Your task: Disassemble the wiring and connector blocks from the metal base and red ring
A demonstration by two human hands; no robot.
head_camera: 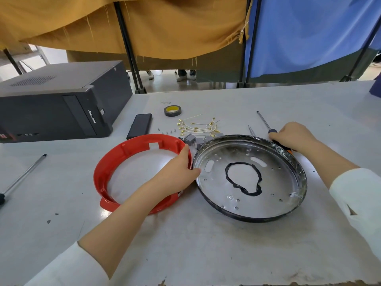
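The red ring [115,162] lies flat on the table, left of the round metal base [268,182]. The two lie side by side, separate. My left hand [177,172] sits between them, fingers on the ring's right edge and thumb against the base's rim. Behind the base's far right rim, my right hand [292,137] grips the handle of a screwdriver [265,122]. White wires with brass terminals [198,126] lie loose behind the ring. Several grey connector blocks [193,140] rest between the wires and the base.
A black computer case [53,104] fills the back left. A dark rectangular block [140,125], a tape roll [172,111] and small screws [168,132] lie behind the ring. A second screwdriver [251,130] sits near the base, a long one [22,176] at far left.
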